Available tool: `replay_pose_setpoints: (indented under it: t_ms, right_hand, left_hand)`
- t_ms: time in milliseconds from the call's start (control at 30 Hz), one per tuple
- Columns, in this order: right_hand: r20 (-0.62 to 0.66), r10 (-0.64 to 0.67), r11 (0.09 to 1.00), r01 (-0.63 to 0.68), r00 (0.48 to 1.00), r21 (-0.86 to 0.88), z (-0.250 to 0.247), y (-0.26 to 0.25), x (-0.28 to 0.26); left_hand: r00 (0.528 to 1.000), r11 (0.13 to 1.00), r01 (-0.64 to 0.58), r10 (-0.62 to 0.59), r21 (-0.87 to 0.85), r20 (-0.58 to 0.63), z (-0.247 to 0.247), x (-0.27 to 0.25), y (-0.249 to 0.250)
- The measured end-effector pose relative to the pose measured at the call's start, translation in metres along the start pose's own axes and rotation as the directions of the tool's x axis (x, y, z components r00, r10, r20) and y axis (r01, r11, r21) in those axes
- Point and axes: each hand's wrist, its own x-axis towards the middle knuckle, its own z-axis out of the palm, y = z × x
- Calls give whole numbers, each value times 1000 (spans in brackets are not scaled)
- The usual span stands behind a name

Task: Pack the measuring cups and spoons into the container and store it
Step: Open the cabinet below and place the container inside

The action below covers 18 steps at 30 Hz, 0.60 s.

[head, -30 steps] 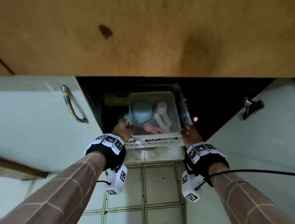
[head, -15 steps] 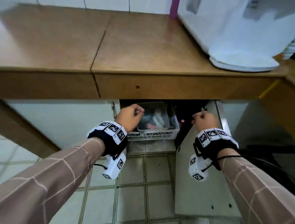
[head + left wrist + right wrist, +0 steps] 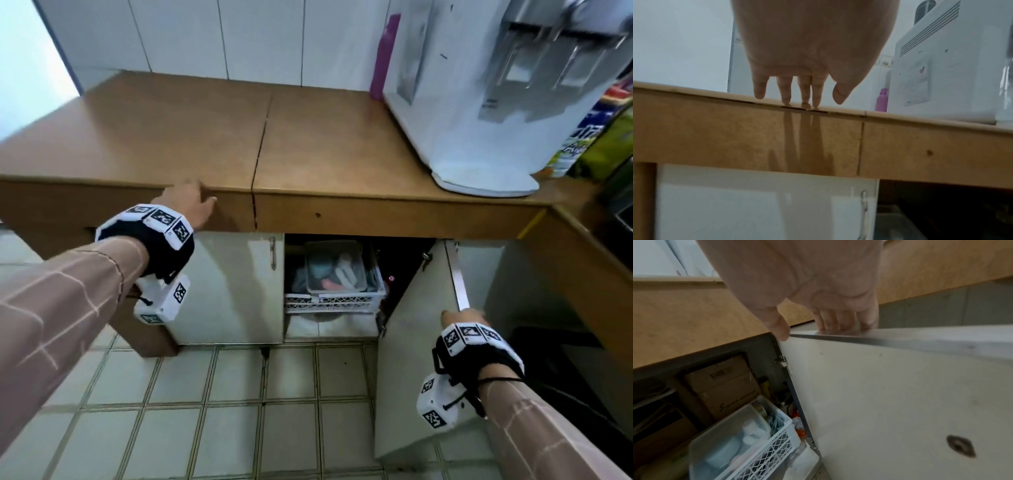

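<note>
Container (image 3: 334, 267) sits stored in the crate below our fingers, right hand (image 3: 460, 317) grasping the door's (image 3: 418, 342) top edge, left hand (image 3: 186, 204) relaxed on the table (image 3: 308, 144), so swinging it shut carelessly could clip the crate.

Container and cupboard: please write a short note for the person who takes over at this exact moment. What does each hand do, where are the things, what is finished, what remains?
Left hand: open, fingertips touch the front edge of the wooden counter.
Right hand: fingers hooked over the top edge of the open cupboard door, thumb on its inner face.
Container: inside the cupboard, sitting in the white lattice basket, cups and spoons visible through it.
Done: packing, and placing it in the cupboard.
Left: probably only to swing the door shut.
</note>
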Motion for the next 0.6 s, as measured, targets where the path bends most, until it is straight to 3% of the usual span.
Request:
replay_pose_setpoints:
  t_ms: [100,133,267,500,600]
  right_hand:
    - [-19,-6,999,5,1000,-32,-7,4,-3]
    - [-42,2,1000,-1,999,27,-7,2,3]
    - [-34,25,979,-17,999,204,6,-15,16]
    - [234,-45,887,-69,971,457,72,-56,65]
    - [273,-50,819,-118,961,562,102,-73,102]
  left_hand:
    - [994,984,-106,107,141,1,-2,1,-13]
    - [990,979,-136,140,149,-22,-3,2,-14]
    - [993,992,-105,108,65,-37,-8,12,-11]
    - [994,989,-105,102,102,41,-7,36,-18]
    - [993,991,-108,104,81,56,-4,45,-27]
